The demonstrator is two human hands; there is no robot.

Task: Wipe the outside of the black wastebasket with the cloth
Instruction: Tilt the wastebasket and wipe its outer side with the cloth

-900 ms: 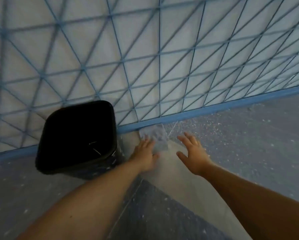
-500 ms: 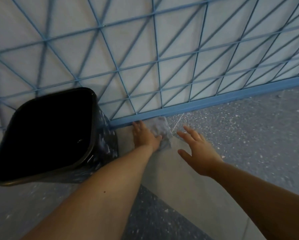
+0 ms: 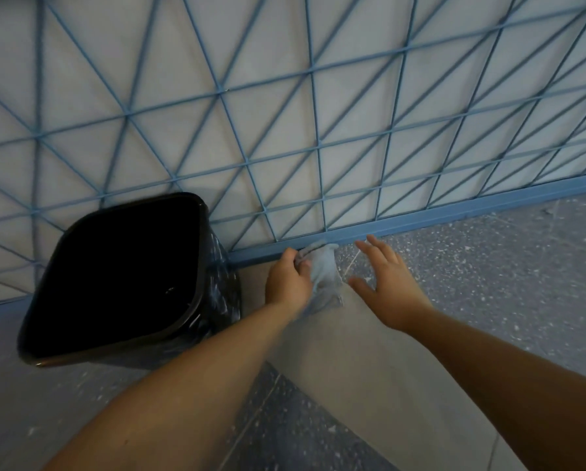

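Note:
The black wastebasket [image 3: 121, 280] stands on the floor at the left, against the wall, its dark opening facing me. Its right side wall [image 3: 222, 294] shows speckled reflections. A pale blue-grey cloth [image 3: 323, 280] lies bunched on the floor by the blue baseboard, just right of the basket. My left hand [image 3: 286, 283] has its fingers closed on the cloth's upper left edge. My right hand [image 3: 385, 283] hovers to the right of the cloth with fingers spread, holding nothing.
A white wall with a blue triangular wire grid [image 3: 284, 130] rises behind the basket, ending in a blue baseboard [image 3: 454, 215]. The floor has a grey speckled area [image 3: 488, 283] at the right and a plain beige band [image 3: 352, 368] under my arms.
My left hand went from resting beside the cloth to closing its fingers on it. The view shifted nearer, so the basket looks larger. My right hand stayed spread beside the cloth.

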